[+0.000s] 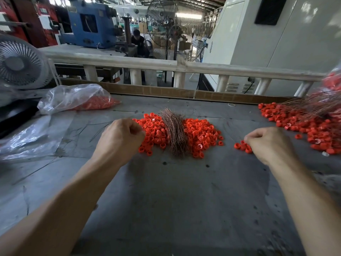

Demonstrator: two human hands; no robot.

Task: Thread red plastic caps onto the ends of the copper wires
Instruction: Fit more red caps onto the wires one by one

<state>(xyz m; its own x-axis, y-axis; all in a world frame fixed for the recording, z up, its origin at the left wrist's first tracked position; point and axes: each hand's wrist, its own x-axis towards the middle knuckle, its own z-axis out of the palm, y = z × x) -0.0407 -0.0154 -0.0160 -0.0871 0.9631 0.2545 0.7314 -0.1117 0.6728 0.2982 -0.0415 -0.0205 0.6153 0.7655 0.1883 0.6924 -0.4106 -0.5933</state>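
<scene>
Red caps and copper wires on a grey bench, both hands curled at the piles.

Left hand [120, 137], fingers curled tight, touches the 9 o'clock edge of the red cap pile [201, 135]; what it pinches I cannot tell. A copper wire bundle [174, 133] splits that pile. Right hand [267, 145] pinches a few loose caps [241, 146]. At 3 o'clock lie capped wires [302, 122]. Bare table [184, 200] spreads toward 6 o'clock.

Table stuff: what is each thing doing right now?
Left hand: fingers curled at the cap pile's edge.
Right hand: fingers curled on a few red caps.
Copper wire bundle: lying across the middle cap pile.
Plastic bag: lying on its side, holding red caps.
</scene>
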